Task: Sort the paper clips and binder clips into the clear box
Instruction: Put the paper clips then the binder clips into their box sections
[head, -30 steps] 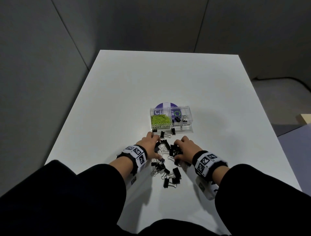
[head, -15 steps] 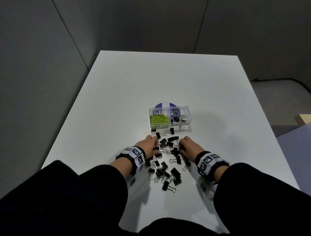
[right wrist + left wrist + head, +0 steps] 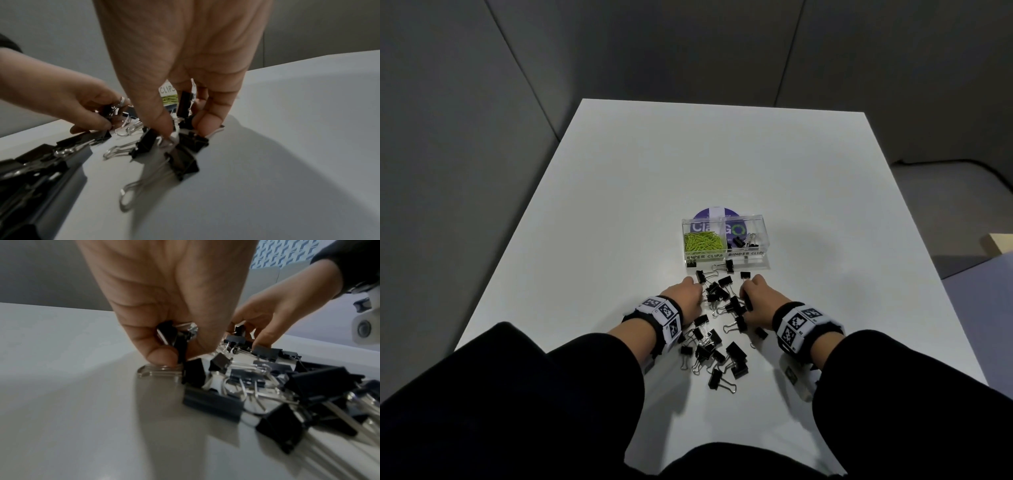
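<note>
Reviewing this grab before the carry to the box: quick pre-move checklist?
1. Left hand grips a binder clip: ok.
2. Right hand has a clip secured: cannot tell; its fingertips sit among the binder clips on the table.
3. Binder-clip compartment of the clear box has room: ok, only a few inside.
4. Paper-clip compartment holds only green paper clips: ok.
5. Path to box clear: not ok, stray clips lie against its front.

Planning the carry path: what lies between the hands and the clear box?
In the head view, loose black binder clips lie on the white table before the clear plastic box.
</note>
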A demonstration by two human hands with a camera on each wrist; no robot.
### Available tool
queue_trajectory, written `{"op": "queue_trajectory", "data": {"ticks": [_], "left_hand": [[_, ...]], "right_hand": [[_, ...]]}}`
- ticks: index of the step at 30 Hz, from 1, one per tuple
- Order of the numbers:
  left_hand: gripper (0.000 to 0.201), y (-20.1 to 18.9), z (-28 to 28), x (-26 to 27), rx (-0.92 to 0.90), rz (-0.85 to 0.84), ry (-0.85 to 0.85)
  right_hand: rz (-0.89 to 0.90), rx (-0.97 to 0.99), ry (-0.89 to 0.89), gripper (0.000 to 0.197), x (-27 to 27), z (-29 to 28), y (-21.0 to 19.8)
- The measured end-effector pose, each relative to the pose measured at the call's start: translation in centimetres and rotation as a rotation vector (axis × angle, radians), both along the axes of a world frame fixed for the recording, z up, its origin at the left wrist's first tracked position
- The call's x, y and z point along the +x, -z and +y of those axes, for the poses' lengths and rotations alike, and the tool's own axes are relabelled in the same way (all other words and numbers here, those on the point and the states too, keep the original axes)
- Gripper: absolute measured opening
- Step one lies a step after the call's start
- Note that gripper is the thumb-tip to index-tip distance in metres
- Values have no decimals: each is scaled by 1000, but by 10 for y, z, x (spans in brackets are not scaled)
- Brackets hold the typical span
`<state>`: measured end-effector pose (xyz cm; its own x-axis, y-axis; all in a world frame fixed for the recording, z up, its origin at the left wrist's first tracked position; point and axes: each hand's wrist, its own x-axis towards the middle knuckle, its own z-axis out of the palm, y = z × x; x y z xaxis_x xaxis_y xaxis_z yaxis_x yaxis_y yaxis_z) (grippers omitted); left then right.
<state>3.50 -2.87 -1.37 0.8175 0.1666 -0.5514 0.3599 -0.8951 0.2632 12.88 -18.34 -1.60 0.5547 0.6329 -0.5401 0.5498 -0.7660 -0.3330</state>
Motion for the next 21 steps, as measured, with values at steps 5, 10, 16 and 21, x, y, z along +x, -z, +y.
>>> {"op": "queue_trajectory", "data": {"ticks": [5,10,16,21], "left_hand": [[21,-6,5,2,-8,-39,5],[18,-12,14,-2,-31,-86,-5],[29,-12,36,-19,8,-62,-45],[32,-14,43,-29,-93,-72,-86]], "right_hand": [[-35,-20,9,22,3,4,0],[-26,18,59,17,4,3,1],[-30,-8,83,27,6,0,2],[-57,39,96,11,1,0,-1]]}}
